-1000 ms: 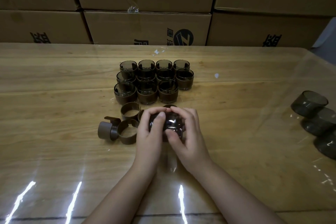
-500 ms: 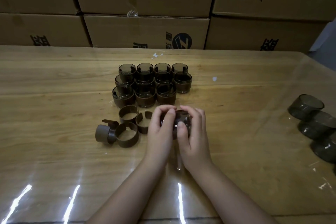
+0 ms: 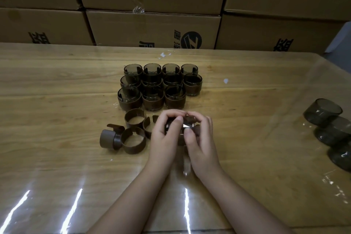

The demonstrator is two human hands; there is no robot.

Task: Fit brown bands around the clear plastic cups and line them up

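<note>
Glare streaks lie across the near edge of the wooden counter (image 3: 57,157), which is covered by a clear sheet. Both forearms reach in from there and meet at the middle. The left hand (image 3: 163,138) and right hand (image 3: 201,142) share one smoky clear plastic cup (image 3: 182,129), held just above the counter. Each grip is curled and pinching it, thumbs on the near side and fingers wrapped over the far side. A brown band (image 3: 190,118) shows under the right fingertips, so the band is probably being worked round the cup wall. How far it is seated I cannot tell, as the hands cover most of it.

Just left of the hands lie the loose brown bands (image 3: 133,149), some flat, one on its side, close enough for the left hand to take the next.

Beyond them stand the banded cups (image 3: 152,102), upright and touching in three rows: four, four, then three. The nearest row lacks a cup at its right end, the likely place for this one.

Well apart to the right sit bare cups (image 3: 322,113), the stock not yet banded. Stacked cardboard boxes (image 3: 152,28) close off the far side.
</note>
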